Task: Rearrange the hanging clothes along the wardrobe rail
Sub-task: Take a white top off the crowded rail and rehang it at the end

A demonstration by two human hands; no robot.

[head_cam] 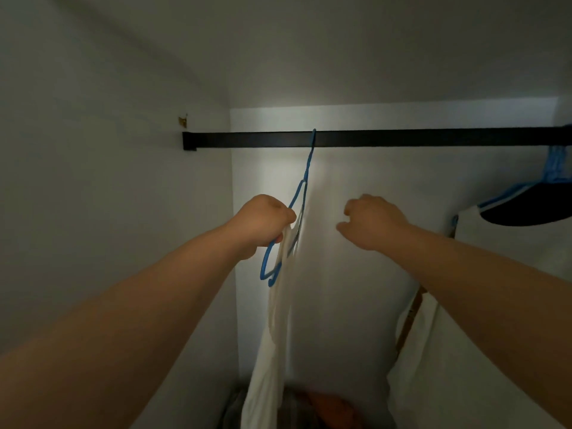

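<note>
Presently: left hand (263, 221) grasping blue hanger (305, 178) with white garment (272, 351), hooked on rail (402, 137); right hand (371, 222) loosely curled, holding nothing.

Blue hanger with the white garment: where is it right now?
Head view, centre: the blue hanger hooks over the black rail, left hand gripping its shoulder.

**Clothes on the rail**

A black rail (402, 138) spans the wardrobe. A blue hanger (305, 178) hooks over it left of middle, tilted, carrying a pale garment (272, 351) that droops straight down. At the rail's right end hang more blue hangers (557, 168) with a dark garment (532, 209) and a white one (510, 243).
</note>
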